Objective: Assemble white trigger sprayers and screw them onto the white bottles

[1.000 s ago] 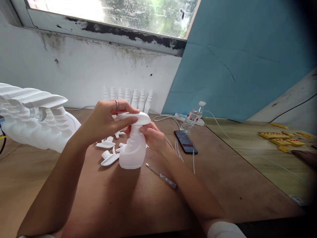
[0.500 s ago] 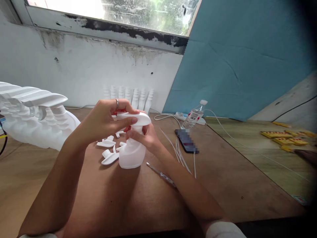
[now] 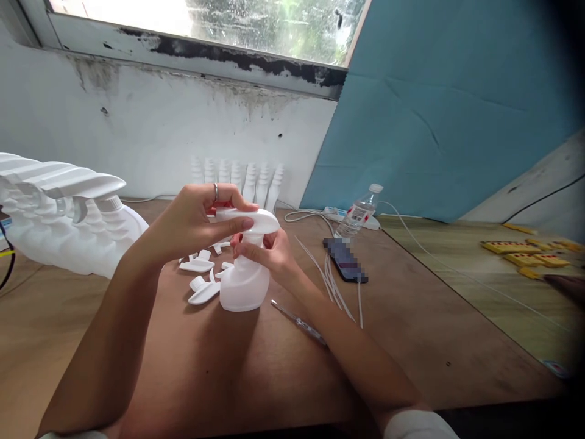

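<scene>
White on brown, on my feed!
White spray head (image 3: 262, 221), frosty-white bottle (image 3: 244, 289), brown desk (image 3: 411, 317); by its far right corner I've got a clear drink bottle (image 3: 353, 223), red-and-white label (image 3: 359, 213), and a dark phone (image 3: 345, 262); past the right edge, yellow strips (image 3: 507, 248) marked red.

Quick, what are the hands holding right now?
Left hand: closed, holding the white spray head.
Right hand: closed, holding the bottle just below it.

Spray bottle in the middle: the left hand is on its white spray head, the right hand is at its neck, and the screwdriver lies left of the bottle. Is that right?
Not quite: the screwdriver lies to the right of the spray bottle, as the head view shows. The rest stands.
</scene>
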The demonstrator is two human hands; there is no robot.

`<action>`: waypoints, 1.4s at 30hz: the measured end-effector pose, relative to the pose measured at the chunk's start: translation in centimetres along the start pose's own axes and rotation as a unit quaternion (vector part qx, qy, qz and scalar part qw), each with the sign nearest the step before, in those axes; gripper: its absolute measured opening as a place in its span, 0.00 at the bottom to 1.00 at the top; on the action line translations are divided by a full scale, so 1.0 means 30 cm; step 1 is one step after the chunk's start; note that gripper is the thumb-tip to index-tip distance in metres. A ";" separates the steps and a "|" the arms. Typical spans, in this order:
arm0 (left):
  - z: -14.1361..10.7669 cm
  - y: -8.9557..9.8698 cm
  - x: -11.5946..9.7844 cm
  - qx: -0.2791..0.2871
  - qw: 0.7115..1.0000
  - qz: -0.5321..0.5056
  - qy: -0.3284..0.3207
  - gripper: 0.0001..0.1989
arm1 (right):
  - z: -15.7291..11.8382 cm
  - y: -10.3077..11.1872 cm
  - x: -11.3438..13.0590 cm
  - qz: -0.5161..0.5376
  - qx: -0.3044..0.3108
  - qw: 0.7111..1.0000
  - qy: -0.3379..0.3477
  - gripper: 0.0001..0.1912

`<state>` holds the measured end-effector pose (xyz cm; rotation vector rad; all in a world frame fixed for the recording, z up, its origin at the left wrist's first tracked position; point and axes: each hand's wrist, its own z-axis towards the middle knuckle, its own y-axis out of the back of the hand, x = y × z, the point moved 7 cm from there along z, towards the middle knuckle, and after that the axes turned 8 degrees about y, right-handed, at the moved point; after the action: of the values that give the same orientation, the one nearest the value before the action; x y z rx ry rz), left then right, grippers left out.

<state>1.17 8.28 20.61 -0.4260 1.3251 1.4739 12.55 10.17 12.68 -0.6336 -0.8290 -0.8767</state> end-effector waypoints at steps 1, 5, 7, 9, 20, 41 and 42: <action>0.000 0.002 0.001 -0.002 1.000 0.002 -0.001 0.07 | -0.001 -0.003 0.002 0.009 0.010 1.000 0.009 0.17; -0.001 0.000 0.008 0.006 1.000 -0.012 0.005 0.07 | -0.003 -0.012 0.002 0.039 0.041 0.998 0.020 0.15; -0.002 -0.002 0.008 0.010 1.000 -0.014 0.008 0.07 | -0.003 -0.007 -0.002 0.026 0.026 0.999 0.005 0.14; -0.005 -0.004 0.000 0.008 1.000 -0.007 0.004 0.08 | -0.003 -0.009 0.001 0.015 0.024 1.000 -0.001 0.14; -0.008 -0.001 -0.004 0.006 1.000 0.008 -0.002 0.08 | 0.008 -0.016 0.010 0.032 0.037 0.999 -0.017 0.12; -0.115 0.145 -0.087 -0.169 0.966 0.192 -0.030 0.18 | 0.000 -0.065 0.036 0.011 0.155 0.985 -0.073 0.12; -0.103 0.117 -0.068 -0.133 0.971 0.197 -0.024 0.20 | -0.003 -0.068 0.037 0.005 0.158 0.985 -0.071 0.12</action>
<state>-2.19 5.26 23.00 -0.3053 1.2218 1.9936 11.28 8.63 13.86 -0.4224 -1.0674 -0.6775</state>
